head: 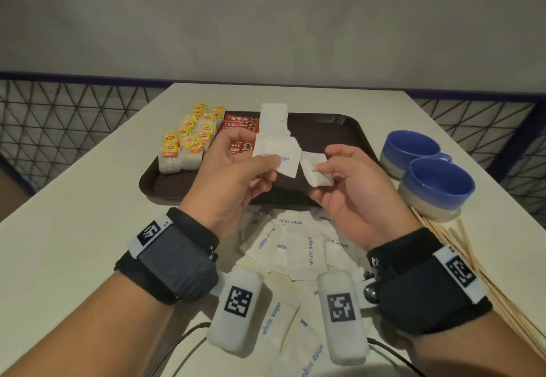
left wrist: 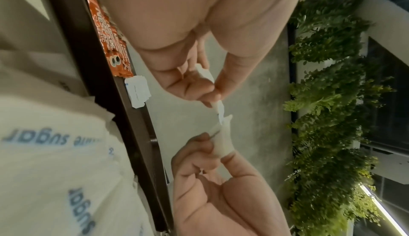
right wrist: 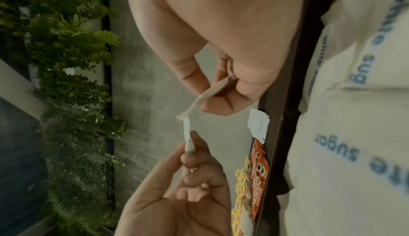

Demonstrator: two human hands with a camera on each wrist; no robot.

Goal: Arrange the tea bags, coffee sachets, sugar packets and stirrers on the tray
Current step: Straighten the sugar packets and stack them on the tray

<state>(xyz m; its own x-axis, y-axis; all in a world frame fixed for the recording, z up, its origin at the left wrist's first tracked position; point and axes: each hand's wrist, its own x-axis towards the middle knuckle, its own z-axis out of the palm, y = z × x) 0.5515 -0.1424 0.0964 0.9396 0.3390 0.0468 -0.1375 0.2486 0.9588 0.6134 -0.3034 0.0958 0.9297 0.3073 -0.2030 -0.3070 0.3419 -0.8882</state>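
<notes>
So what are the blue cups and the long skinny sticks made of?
The blue cups look like glazed ceramic: glossy blue inside, with a duller, pale grey band around the base. The sticks look like plain, unpainted wood: thin, flat, light tan and matte. The pictures alone cannot confirm either material.

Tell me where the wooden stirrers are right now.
In the head view the wooden stirrers lie off the tray, on the table's near right, just in front of the two blue cups and beside the right hand's wristband.
</notes>
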